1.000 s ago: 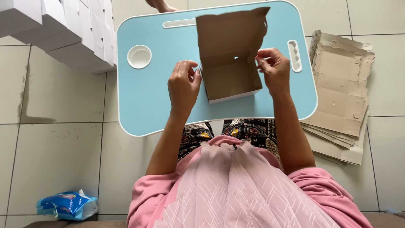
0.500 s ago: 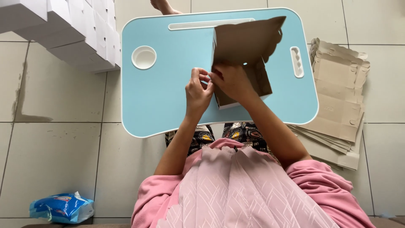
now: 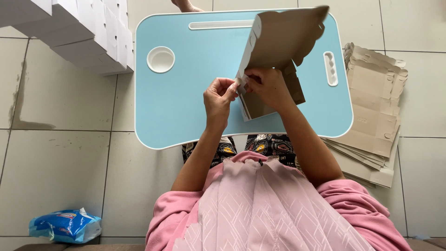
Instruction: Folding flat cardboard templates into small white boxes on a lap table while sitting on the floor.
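Over the light-blue plastic lap table (image 3: pixel 186 107), both hands (image 3: pixel 218 95) (image 3: pixel 267 86) pinch the half-folded brown cardboard box (image 3: pixel 283 42), now tilted further upright.

Matt brown cardboard box (image 3: pixel 278 51), white outside; smooth pale-blue plastic bench (image 3: pixel 186 107); glossy floor tiles (image 3: pixel 60 167); crinkled blue plastic packet (image 3: pixel 65 225), lower left.

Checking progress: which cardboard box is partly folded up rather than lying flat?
The brown one both hands hold over the blue tray; the others lie flat, stacked on the floor.
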